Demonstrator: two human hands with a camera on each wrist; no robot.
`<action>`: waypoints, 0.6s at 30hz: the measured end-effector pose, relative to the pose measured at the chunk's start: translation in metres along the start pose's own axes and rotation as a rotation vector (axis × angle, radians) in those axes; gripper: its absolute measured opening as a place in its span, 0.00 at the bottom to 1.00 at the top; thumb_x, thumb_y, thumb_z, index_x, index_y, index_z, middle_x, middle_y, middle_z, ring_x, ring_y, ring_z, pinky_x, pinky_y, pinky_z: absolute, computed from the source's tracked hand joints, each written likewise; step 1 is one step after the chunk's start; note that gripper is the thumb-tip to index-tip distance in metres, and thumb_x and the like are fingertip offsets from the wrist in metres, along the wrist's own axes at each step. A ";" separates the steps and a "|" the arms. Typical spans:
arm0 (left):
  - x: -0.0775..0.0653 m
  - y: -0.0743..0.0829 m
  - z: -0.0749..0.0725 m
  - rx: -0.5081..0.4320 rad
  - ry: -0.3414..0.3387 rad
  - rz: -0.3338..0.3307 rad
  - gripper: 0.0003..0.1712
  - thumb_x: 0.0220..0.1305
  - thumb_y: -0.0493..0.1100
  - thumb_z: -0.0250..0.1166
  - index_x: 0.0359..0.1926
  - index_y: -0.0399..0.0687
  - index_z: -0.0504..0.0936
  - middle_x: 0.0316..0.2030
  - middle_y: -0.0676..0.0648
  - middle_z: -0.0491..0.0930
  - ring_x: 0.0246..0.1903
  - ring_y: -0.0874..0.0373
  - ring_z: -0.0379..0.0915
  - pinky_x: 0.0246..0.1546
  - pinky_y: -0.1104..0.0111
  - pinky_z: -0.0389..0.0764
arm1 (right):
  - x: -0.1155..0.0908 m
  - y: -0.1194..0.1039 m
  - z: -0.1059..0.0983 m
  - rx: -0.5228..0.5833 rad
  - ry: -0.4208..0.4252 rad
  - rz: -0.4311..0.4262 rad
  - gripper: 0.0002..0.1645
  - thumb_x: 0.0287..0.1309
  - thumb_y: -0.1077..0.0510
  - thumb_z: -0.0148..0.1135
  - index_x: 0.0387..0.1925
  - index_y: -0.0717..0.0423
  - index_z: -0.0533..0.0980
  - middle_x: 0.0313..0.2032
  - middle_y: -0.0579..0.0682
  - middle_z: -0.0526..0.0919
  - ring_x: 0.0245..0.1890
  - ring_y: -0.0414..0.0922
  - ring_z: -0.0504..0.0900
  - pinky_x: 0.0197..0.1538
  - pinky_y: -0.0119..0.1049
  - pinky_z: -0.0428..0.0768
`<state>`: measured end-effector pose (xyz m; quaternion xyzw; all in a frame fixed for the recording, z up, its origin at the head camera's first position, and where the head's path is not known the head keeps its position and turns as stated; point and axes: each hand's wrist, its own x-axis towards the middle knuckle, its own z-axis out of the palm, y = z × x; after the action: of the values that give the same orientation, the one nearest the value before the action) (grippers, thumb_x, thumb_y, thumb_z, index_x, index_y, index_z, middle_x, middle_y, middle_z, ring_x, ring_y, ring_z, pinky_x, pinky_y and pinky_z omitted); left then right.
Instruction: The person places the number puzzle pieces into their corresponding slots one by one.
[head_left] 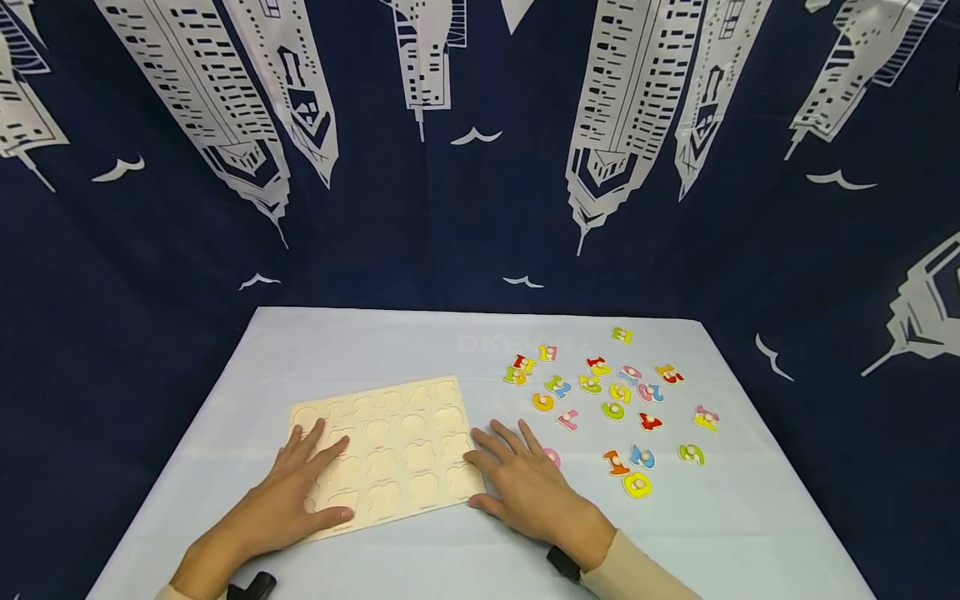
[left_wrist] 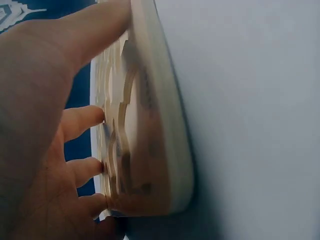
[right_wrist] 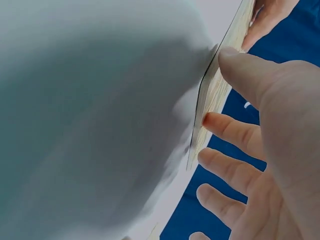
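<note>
A person's two bare hands attend to a pale wooden puzzle board [head_left: 417,455], which lies flat on the left half of a white-covered table [head_left: 757,537], turned slightly askew. Rows of shallow cutouts [head_left: 385,497] mark its face. The left hand [head_left: 288,492], fingers spread well apart, rests over the board's left side; its thumb touches down by the near edge, as the left wrist view shows. The right hand [head_left: 525,483] lies at the opposite edge — fingers extended and apart — with thumb and forefinger touching the board's rim in the right wrist view.

Just beyond the right hand, a pink piece [head_left: 553,456] peeks out, partly hidden by it. Farther right, bright number pieces [head_left: 619,392] are scattered across the cloth (several too small to read). Nearest among them are an orange numeral 1 [head_left: 616,463], a blue piece [head_left: 642,456] and a yellow ring-shaped piece [head_left: 637,485], grouped closely; a green piece [head_left: 691,453] sits apart to their right.

A beige sleeve [head_left: 637,573] covers the right forearm, a black wrist device [head_left: 564,563] beside it. Behind the table hangs a navy cloth [head_left: 420,225] printed with upside-down white towers [head_left: 622,108] and birds.
</note>
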<state>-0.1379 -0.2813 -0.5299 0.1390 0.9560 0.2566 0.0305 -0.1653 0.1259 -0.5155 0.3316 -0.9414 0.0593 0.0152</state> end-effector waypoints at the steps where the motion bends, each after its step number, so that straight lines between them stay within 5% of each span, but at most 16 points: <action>1: 0.004 0.002 0.000 -0.010 -0.004 0.012 0.60 0.62 0.78 0.82 0.88 0.61 0.74 0.95 0.32 0.51 0.92 0.18 0.40 0.82 0.15 0.56 | -0.002 0.001 0.000 -0.001 0.009 0.001 0.38 0.77 0.32 0.75 0.78 0.43 0.81 0.86 0.51 0.76 0.90 0.61 0.69 0.91 0.73 0.63; 9: 0.024 0.013 0.008 -0.123 -0.081 0.137 0.67 0.49 0.76 0.89 0.87 0.57 0.77 0.95 0.33 0.51 0.93 0.19 0.36 0.85 0.15 0.46 | -0.022 0.014 -0.003 -0.001 0.048 0.035 0.36 0.71 0.31 0.80 0.69 0.45 0.85 0.83 0.53 0.79 0.88 0.62 0.72 0.90 0.74 0.65; 18: 0.058 0.027 0.013 -0.118 -0.141 0.224 0.69 0.48 0.71 0.93 0.86 0.53 0.77 0.94 0.32 0.51 0.93 0.19 0.38 0.86 0.16 0.44 | -0.037 0.037 -0.013 0.032 0.061 0.083 0.35 0.67 0.35 0.84 0.66 0.46 0.85 0.83 0.55 0.80 0.87 0.64 0.74 0.90 0.76 0.65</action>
<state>-0.1850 -0.2362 -0.5264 0.2603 0.9132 0.3040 0.0769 -0.1595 0.1796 -0.5093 0.2907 -0.9523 0.0852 0.0360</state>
